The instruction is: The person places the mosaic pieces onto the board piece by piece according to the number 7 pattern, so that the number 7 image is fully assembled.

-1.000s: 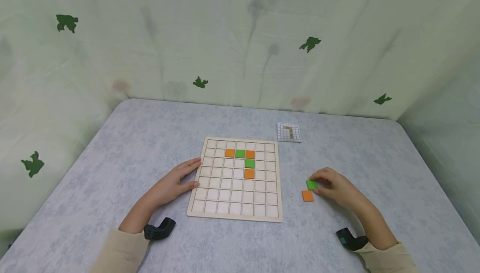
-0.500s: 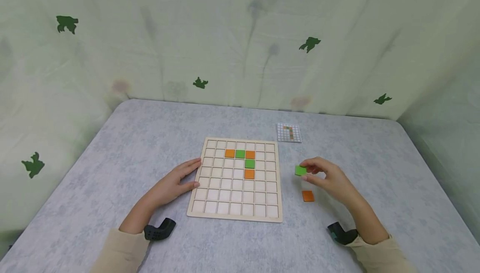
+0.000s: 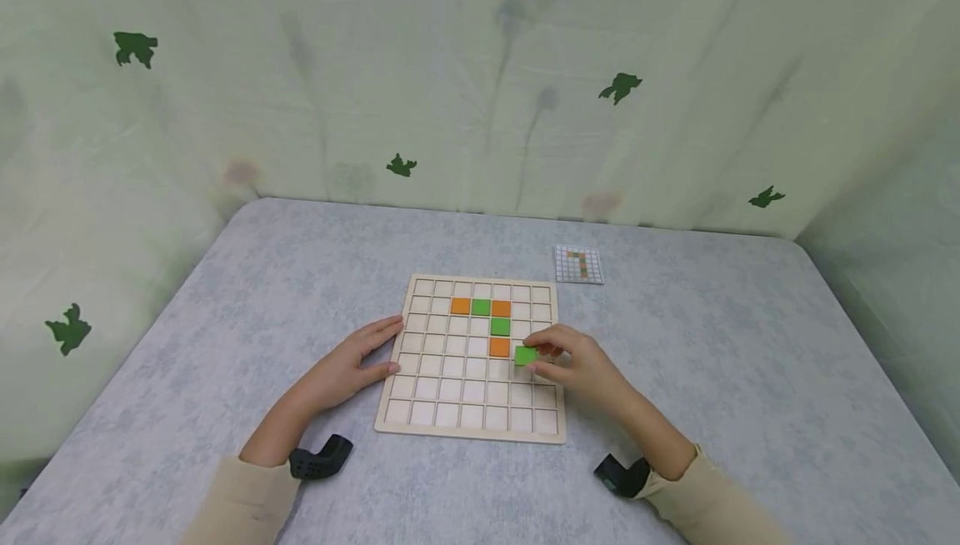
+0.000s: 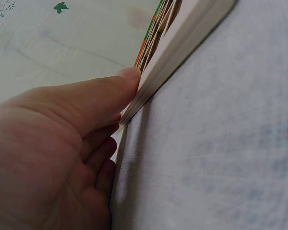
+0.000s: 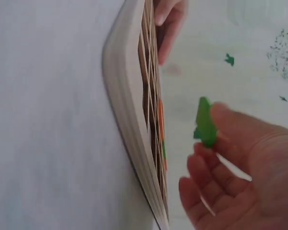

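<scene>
A square wooden grid board (image 3: 448, 388) lies on the table in the head view, with a short row and column of orange and green tiles set in its upper cells. My right hand (image 3: 581, 366) pinches a green square tile (image 3: 525, 356) between thumb and fingers, over the board's right part, just right of the lowest orange tile (image 3: 499, 347). In the right wrist view this green tile (image 5: 206, 122) is held up off the board. My left hand (image 3: 348, 370) rests at the board's left edge, fingers extended; its thumb (image 4: 127, 74) touches the rim in the left wrist view.
Beyond the board's upper right corner lies a small printed pattern card (image 3: 578, 265) with an orange and green design. The grey table (image 3: 315, 253) ends at a pale curtain (image 3: 450, 70). Right of the board, my right forearm hides the spot where a loose orange tile lay.
My right hand has picked up the green tile from the table and carried it left over the board. The left hand stays at the board's edge.
</scene>
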The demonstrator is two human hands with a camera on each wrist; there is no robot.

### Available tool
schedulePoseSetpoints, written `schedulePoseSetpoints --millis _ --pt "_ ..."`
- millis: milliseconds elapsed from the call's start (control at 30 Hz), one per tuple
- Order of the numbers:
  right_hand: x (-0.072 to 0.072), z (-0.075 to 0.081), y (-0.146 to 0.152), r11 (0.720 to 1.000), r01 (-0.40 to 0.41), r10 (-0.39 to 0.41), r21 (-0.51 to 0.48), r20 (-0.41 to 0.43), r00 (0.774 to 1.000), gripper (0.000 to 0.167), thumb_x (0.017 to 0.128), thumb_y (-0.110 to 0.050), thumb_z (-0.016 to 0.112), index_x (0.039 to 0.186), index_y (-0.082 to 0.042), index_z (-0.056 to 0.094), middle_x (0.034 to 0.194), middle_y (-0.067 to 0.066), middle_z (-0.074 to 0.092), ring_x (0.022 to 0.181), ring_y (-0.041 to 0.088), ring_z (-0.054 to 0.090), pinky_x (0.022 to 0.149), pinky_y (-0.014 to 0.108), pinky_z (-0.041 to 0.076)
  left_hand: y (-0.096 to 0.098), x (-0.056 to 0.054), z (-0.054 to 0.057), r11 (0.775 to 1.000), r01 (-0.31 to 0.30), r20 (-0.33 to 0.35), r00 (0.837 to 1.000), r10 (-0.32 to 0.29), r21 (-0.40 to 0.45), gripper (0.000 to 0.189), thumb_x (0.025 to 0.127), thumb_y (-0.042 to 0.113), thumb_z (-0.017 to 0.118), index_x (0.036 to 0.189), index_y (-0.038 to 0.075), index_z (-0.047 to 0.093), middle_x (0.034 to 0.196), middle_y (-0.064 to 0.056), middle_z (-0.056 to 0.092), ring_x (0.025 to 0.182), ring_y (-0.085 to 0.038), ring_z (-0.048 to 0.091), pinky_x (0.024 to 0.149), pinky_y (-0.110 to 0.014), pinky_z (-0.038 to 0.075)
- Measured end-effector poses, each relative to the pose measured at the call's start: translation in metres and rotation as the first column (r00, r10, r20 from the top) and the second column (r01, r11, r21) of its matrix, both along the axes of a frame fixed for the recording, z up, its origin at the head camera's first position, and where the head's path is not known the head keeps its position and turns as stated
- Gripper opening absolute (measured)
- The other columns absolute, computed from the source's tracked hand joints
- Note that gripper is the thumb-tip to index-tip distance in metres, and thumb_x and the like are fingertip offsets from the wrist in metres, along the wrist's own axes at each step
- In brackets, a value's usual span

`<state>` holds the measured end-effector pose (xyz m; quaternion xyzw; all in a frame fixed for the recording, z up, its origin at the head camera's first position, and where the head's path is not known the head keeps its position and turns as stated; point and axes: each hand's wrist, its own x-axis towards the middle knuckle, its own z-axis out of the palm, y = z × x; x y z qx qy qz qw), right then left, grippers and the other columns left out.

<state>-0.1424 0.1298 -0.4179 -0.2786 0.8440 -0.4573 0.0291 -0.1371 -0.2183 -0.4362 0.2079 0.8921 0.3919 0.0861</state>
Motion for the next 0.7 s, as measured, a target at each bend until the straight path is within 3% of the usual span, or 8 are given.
schedulePoseSetpoints --millis 200,500,700 --pt "0.001 -0.015 -0.017 1.0 -0.017 0.017 0.017 0.028 0.999 0.027 0.079 -0.019 0.07 0.105 -0.012 0.063 0.1 -0.006 0.058 0.092 0.011 0.054 0.079 0.025 0.046 0.0 0.0 -0.001 1.0 0.0 -0.003 1.0 0.0 0.001 0.065 0.087 0.03 0.059 0.14 0.003 0.032 0.145 -0.012 0.023 0.132 -0.034 0.015 0.1 -0.054 0.018" --pt "0.004 -0.019 -0.032 0.991 0.024 -0.01 0.133 -0.108 0.994 0.023 0.077 -0.021 0.073 0.099 -0.017 0.066 0.094 -0.008 0.057 0.085 0.008 0.047 0.073 0.03 0.035 0.0 -0.001 -0.001 1.0 -0.003 -0.006 1.0 0.003 -0.005 0.065 0.087 0.03 0.06 0.14 0.004 0.032 0.145 -0.011 0.023 0.132 -0.033 0.015 0.101 -0.053 0.018" --pt "0.005 -0.016 -0.032 0.987 0.024 -0.017 0.156 -0.049 0.999 0.026 0.077 -0.023 0.073 0.102 -0.017 0.066 0.096 -0.007 0.055 0.088 0.008 0.047 0.077 0.032 0.036 0.0 -0.001 -0.001 1.0 0.005 -0.006 1.0 -0.005 -0.002 0.065 0.087 0.03 0.059 0.14 0.004 0.031 0.145 -0.012 0.023 0.132 -0.034 0.015 0.1 -0.054 0.019"
